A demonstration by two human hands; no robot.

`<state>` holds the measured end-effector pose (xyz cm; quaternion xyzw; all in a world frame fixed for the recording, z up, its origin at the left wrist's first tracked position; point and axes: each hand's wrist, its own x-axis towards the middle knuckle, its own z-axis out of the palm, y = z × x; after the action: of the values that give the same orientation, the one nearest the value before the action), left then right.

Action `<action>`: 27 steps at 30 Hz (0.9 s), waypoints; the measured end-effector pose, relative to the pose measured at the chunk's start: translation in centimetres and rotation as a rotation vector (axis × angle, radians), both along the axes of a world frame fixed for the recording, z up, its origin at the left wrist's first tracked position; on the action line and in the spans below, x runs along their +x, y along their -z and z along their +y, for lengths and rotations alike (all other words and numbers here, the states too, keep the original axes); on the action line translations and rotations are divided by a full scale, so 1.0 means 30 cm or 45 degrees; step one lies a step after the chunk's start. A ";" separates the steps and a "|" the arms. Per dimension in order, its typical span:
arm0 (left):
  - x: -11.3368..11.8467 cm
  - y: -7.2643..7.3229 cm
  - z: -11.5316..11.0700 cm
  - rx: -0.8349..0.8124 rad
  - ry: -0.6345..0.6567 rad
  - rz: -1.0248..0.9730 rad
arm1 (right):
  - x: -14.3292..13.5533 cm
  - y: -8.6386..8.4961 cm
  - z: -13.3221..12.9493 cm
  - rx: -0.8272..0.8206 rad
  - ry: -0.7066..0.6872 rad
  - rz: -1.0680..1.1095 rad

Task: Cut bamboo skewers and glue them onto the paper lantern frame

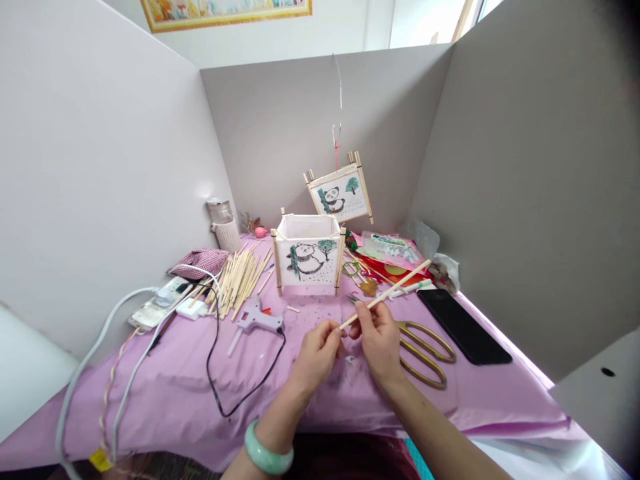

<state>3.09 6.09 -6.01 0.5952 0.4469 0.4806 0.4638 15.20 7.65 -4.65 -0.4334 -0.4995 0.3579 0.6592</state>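
A pale wooden stick [404, 282] slants up to the right between my two hands, held above the table. My left hand [316, 353] pinches its lower end. Further along, my right hand [376, 337] is closed around it with thumb and fingers. Brass-handled scissors [429, 353] lie by my right hand, which partly hides them. Just beyond my hands stands an open-topped box lantern [309, 263] with stick corner posts and a panda drawing. A second panda lantern [341, 198] hangs tilted from a wire behind it.
To the left are a glue gun [257, 319] with its black cord, a pile of wooden sticks [243, 277], a power strip [159, 303] with cables and a bottle [223, 223]. A phone [463, 327] lies right. Grey partitions [320, 120] enclose the purple-covered table [295, 413].
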 end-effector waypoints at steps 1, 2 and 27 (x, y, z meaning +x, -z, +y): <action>0.000 0.002 0.000 0.013 -0.001 0.019 | -0.001 0.002 -0.001 0.010 0.004 -0.010; 0.000 0.004 0.000 0.026 0.001 0.039 | -0.001 0.004 -0.002 0.019 0.006 -0.018; 0.000 0.003 0.008 0.008 -0.046 0.082 | 0.000 0.030 -0.008 0.171 0.035 -0.193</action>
<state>3.10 6.31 -6.10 0.6037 0.4708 0.4706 0.4387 15.20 7.41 -5.55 -0.4210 -0.5647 0.2806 0.6520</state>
